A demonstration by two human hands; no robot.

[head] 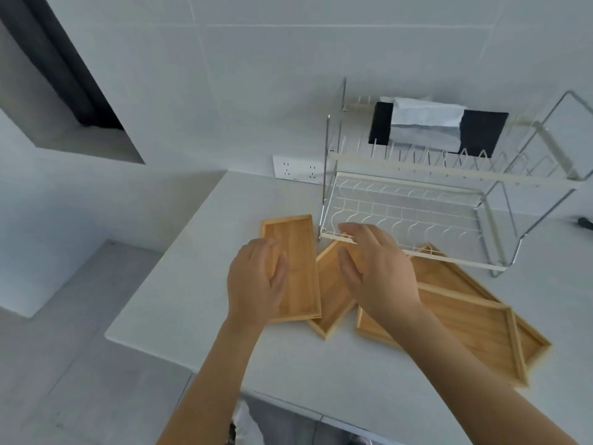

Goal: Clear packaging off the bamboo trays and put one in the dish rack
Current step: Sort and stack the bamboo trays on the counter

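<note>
Several bare bamboo trays lie on the white counter (pixel 199 258). A narrow tray (pixel 298 252) lies at the left, a second narrow tray (pixel 332 297) beside it at an angle, and two larger trays (pixel 465 322) overlap at the right. No packaging shows on them. My left hand (pixel 256 281) hovers open over the left narrow tray. Above the second tray, at the front edge of the white wire dish rack (pixel 417 200), my right hand (pixel 375 268) is open with fingers spread. Neither hand holds anything.
The two-tier rack stands at the back right, and a black panel with a white cloth (pixel 430 123) sits behind its upper tier. A wall socket (pixel 296 168) is left of the rack. The counter's left edge drops to the grey floor (pixel 80 364).
</note>
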